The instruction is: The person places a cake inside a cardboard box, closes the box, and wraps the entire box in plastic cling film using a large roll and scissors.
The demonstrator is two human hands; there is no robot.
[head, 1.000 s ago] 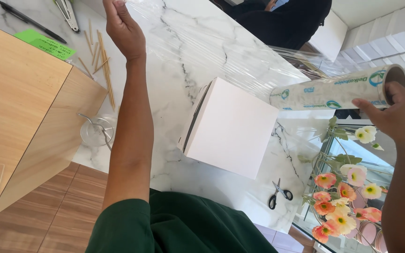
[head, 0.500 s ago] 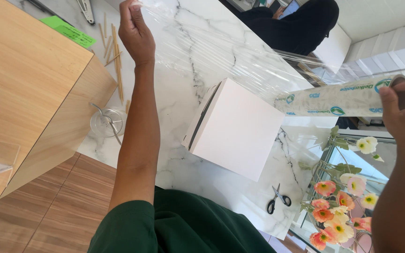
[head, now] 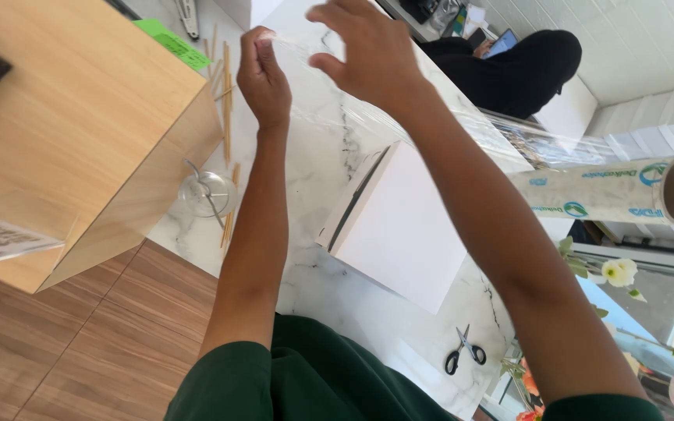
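Plastic wrap [head: 399,129], clear sheet: stretched above the marble table [head: 313,179], running from my two hands at the far end, over the white box, to its roll at my right. Both my hands grasp its free edge.

Marble table, white with grey veins: carries everything below.

Wooden box [head: 79,132], light brown, large: stands at the table's left edge, near my left arm.

White box [head: 407,230], square, dark slit along its left side: lies on the table between my forearms, under the sheet.

Roll [head: 610,191] of wrap, cardboard core with green and blue print: rests at the right, open end facing right, well apart from both hands.

Left hand [head: 265,78]: fingers closed, pinching the sheet's corner at the far side of the table.

Right hand [head: 368,47]: fingers curled, gripping the same edge just beside my left hand.

Glass [head: 206,193], clear, small: stands beside the wooden box, left of my left forearm.

Wooden sticks [head: 226,101], thin: scattered near the glass.

Scissors [head: 464,352], black handles: lie on the near table corner, below the white box.

Flowers [head: 618,271], pale: low at the right.
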